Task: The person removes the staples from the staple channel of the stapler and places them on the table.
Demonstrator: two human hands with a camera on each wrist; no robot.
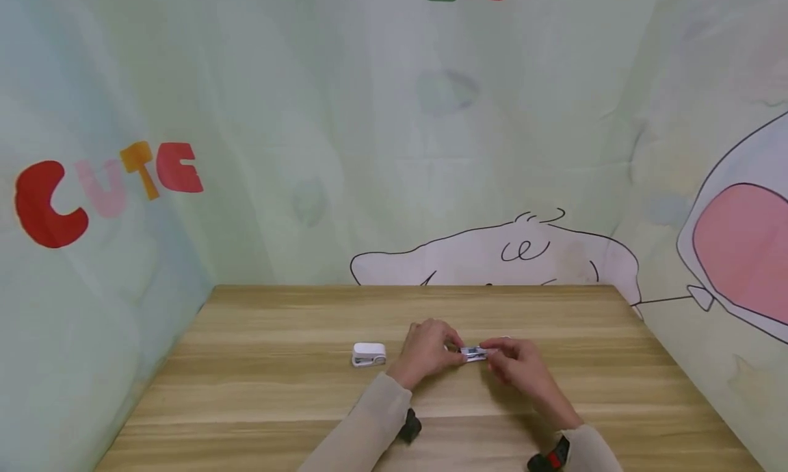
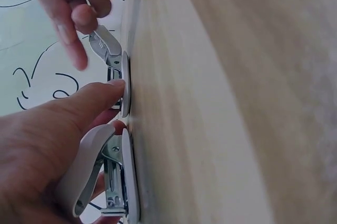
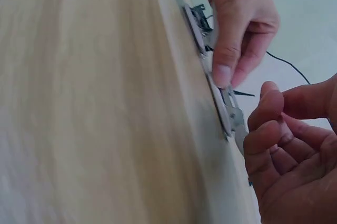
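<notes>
My left hand [image 1: 427, 352] pinches the base of a small white stapler [image 1: 474, 354] between thumb and index finger. Its metal staple track shows, and its lever [image 2: 105, 40] is swung up towards my right hand. Around that lever's end, my right hand [image 1: 520, 366] has its fingers loosely bent, and in the left wrist view one finger points out past it. A second white stapler [image 2: 129, 182] stands on its base beneath my left palm, largely hidden by that hand from above. Further left, a third white stapler [image 1: 369, 354] sits on the table.
The wood-grain table [image 1: 277, 403] ends at a printed curtain [image 1: 308, 150] along its back and sides. Dark straps with small devices are on both wrists, below the beige sleeves [image 1: 369, 417].
</notes>
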